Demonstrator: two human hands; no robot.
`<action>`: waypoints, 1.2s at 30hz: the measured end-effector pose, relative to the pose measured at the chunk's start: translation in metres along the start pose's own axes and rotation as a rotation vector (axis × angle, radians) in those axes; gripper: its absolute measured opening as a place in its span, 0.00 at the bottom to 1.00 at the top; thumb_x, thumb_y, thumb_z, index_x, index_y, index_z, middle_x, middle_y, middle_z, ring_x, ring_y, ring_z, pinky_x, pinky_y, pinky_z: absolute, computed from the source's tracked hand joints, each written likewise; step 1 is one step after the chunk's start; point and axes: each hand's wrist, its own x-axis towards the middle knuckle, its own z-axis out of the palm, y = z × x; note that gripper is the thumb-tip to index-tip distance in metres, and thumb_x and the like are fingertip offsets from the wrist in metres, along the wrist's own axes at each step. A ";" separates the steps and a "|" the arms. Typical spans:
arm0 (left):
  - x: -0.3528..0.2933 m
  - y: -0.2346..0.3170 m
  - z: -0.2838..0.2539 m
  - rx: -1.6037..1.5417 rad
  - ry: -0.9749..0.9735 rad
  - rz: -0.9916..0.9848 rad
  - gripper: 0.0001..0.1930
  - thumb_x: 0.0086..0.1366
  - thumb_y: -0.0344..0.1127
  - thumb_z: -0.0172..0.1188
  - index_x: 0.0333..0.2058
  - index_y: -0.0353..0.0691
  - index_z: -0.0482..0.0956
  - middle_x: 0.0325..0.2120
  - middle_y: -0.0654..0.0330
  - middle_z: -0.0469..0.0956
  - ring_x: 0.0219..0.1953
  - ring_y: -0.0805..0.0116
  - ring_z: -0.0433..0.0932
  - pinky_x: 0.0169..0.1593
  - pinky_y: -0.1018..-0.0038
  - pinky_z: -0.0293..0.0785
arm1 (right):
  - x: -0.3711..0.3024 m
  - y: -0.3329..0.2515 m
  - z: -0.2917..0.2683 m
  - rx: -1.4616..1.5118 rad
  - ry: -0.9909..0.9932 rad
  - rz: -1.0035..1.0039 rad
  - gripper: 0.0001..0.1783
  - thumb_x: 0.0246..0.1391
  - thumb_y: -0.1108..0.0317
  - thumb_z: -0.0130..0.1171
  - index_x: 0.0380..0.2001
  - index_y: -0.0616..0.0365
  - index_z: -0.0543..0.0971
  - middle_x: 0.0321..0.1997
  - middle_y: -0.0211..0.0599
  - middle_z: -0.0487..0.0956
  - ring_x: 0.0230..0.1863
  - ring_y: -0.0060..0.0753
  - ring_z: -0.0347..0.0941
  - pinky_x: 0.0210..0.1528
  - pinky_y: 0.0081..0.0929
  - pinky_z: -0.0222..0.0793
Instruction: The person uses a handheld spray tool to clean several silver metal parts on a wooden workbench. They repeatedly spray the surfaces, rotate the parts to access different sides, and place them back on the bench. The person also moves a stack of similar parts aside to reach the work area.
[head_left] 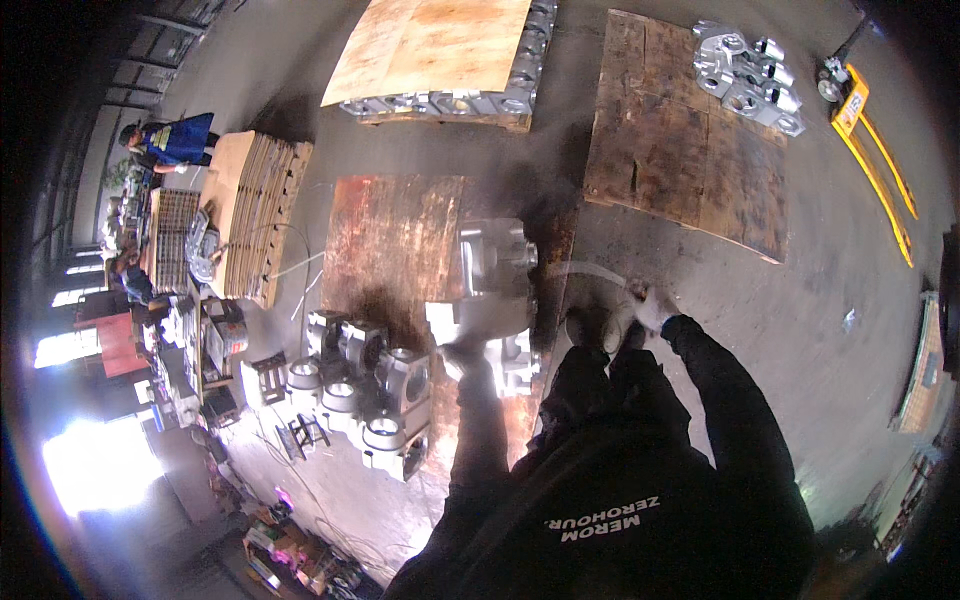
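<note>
My left hand [462, 356] is at the near side of grey cast-metal housings [497, 260] on a worn wooden board. It is smeared by motion, so its fingers do not show clearly, and the housings around it are blurred too. Out to the right, my right hand [655, 308] is closed around one end of a pale curved tube [590, 268], which arcs leftward toward the housings. Whether a tool sits inside that grip is hidden. More grey castings with round bores [385, 395] stand left of my left arm.
A plywood-topped pallet of castings [430, 50] stands ahead. Beyond my right hand lies a dark wooden board [690, 140] with castings [745, 75], near a yellow pallet jack [875, 150]. Stacked wooden sheets [250, 215] and a person in a blue apron [180, 140] are left.
</note>
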 end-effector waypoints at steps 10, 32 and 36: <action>0.007 -0.022 0.010 -0.212 -0.141 -0.233 0.43 0.67 0.73 0.32 0.44 0.36 0.79 0.41 0.46 0.82 0.44 0.50 0.80 0.52 0.51 0.75 | -0.081 0.049 0.000 -0.047 -0.168 0.073 0.19 0.62 0.54 0.59 0.46 0.59 0.80 0.44 0.47 0.83 0.46 0.42 0.80 0.48 0.34 0.75; -0.033 0.118 0.247 2.160 -0.460 0.276 0.43 0.55 0.26 0.51 0.71 0.50 0.51 0.72 0.50 0.51 0.72 0.46 0.53 0.72 0.59 0.55 | -0.103 0.046 -0.007 0.417 -0.110 0.012 0.23 0.64 0.48 0.56 0.39 0.61 0.80 0.23 0.37 0.79 0.25 0.33 0.78 0.32 0.32 0.74; -0.053 0.111 0.271 2.489 -0.551 0.274 0.63 0.44 0.45 0.77 0.72 0.46 0.42 0.73 0.47 0.47 0.72 0.46 0.52 0.72 0.58 0.54 | -0.108 0.023 -0.005 0.327 -0.054 -0.150 0.24 0.63 0.49 0.58 0.39 0.64 0.78 0.30 0.43 0.82 0.38 0.37 0.80 0.44 0.33 0.74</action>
